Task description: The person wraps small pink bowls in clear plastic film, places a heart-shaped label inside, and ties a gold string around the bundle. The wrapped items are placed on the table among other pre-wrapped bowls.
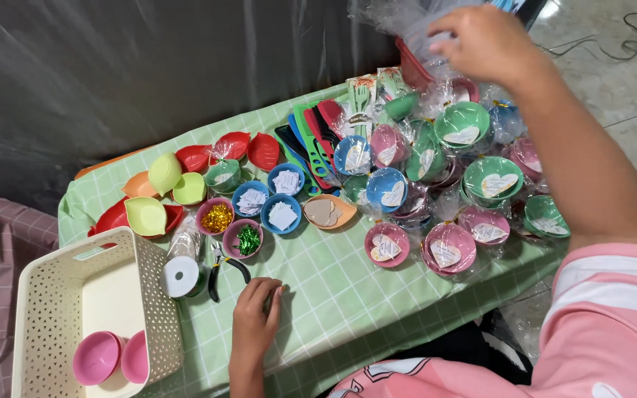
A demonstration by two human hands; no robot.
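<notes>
My left hand (256,313) rests flat on the green checked tablecloth (333,287), fingers loosely curled, holding nothing; black-handled pliers (224,270) and a white ribbon spool (181,276) lie just beyond it. My right hand (484,40) is raised at the far right, pinching clear cellophane wrap (399,18) above a heap of wrapped small bowls. Those pink, green and blue bowls (473,177) each carry a heart-shaped paper tag. A pink bowl with a heart tag (386,244) sits unwrapped near the front.
A cream perforated basket (46,309) at the left holds two pink bowls (108,357). Small bowls of gold and green tinsel (231,228) and paper slips (282,214) stand mid-table. Leaf-shaped dishes (178,173) and flat coloured plastic pieces (311,136) lie behind. A grey curtain hangs at the back.
</notes>
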